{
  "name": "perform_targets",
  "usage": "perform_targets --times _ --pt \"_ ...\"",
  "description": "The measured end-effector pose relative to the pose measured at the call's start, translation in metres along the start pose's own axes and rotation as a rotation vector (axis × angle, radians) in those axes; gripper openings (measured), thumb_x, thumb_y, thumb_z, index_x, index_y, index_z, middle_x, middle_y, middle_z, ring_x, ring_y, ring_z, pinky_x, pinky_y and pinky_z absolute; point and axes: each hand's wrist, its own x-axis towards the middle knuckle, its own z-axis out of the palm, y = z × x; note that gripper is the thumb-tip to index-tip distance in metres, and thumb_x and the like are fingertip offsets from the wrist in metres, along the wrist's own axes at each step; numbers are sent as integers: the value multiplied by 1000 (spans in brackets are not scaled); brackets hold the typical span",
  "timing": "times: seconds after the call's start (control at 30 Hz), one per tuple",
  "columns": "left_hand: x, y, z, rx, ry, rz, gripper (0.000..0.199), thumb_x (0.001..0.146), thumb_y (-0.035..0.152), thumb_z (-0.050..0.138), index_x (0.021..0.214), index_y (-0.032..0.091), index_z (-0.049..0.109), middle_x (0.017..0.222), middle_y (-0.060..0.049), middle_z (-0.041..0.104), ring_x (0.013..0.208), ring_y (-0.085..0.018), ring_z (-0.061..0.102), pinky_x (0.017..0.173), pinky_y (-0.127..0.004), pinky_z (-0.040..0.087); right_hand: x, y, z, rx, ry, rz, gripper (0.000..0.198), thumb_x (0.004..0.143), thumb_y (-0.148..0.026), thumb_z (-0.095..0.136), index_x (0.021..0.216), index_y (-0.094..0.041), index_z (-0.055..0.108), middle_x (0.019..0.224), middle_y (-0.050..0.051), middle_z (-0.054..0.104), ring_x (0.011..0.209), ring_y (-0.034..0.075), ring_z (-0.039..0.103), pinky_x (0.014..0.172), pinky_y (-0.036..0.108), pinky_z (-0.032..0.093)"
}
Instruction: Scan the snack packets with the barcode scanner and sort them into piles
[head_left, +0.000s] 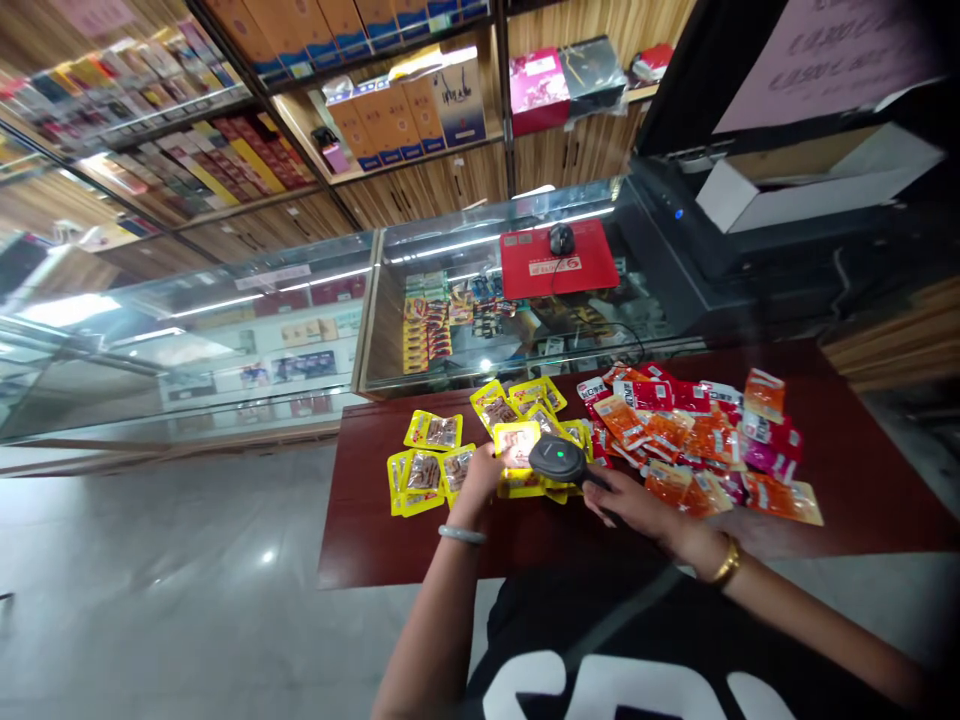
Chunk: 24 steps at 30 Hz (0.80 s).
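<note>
Scanner (559, 460) in right hand (634, 505), handle hidden

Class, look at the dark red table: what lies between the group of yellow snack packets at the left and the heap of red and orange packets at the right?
In the head view, the left hand holding a yellow packet and the barcode scanner in the right hand lie between them.

In front of you stands a dark red desk (360, 540). On its right part lies a heap of red and orange packets (697, 440). Behind it you see a glass showcase (225, 330), and on the glass rests a red mouse pad (559, 262) with a black mouse (561, 238). Higher up, wooden shelves (420, 165) carry orange boxes (390, 120).
</note>
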Motion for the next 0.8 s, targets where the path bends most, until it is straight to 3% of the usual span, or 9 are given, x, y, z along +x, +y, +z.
perform_targets --times 0.1,0.17,0.23,0.33,0.43,0.57,0.73,0.8 --pt "1 14 13 -162 -163 122 28 84 39 62 95 15 73 85 -8 74 81 -20 68 74 -30 53 0 8 -3 56 31 19 52 83 -69 60 101 -20 57 58 -7 45 47 10 39 47 24 30" --pt "3 14 12 -204 -164 160 31 83 39 64 102 15 72 94 -10 74 90 -22 67 83 -33 52 1 12 -3 66 36 22 51 83 -68 61 101 -20 57 58 -7 46 48 10 39 47 23 30" --pt "1 4 2 -55 3 111 34 81 37 67 106 14 69 102 -12 72 98 -25 65 91 -37 49 2 12 -2 62 29 25 53 83 -68 61 105 -19 58 58 -7 46 47 9 39 47 23 30" --pt "-9 -24 -22 375 337 -32 47 80 38 68 117 10 62 116 -20 66 115 -33 57 103 -45 40 3 9 0 57 12 30 60 83 -68 60 116 -18 57 57 -8 45 46 9 38 48 24 29" --pt "-25 -54 -39 659 456 -127 63 78 45 68 127 7 54 129 -25 57 125 -39 48 104 -49 36 4 9 1 41 -8 20 65 83 -69 60 122 -17 55 56 -8 44 46 9 38 48 24 30" --pt "-35 -75 -38 769 429 -230 70 76 55 68 126 9 51 125 -26 59 121 -41 52 98 -48 39 8 15 3 38 -5 25 66 83 -70 60 124 -18 56 57 -8 45 46 9 38 47 24 30" --pt "-29 -74 -22 642 241 -274 51 79 41 69 118 13 53 100 -16 69 98 -31 66 83 -37 45 11 18 5 41 -16 43 67 81 -71 61 122 -18 58 57 -7 44 46 9 39 46 23 30" --pt "-29 -73 -16 629 267 -247 50 79 40 70 117 13 55 104 -16 68 102 -30 64 86 -37 44 11 17 5 33 -20 45 68 80 -71 61 122 -18 58 57 -7 45 46 9 39 45 23 31"
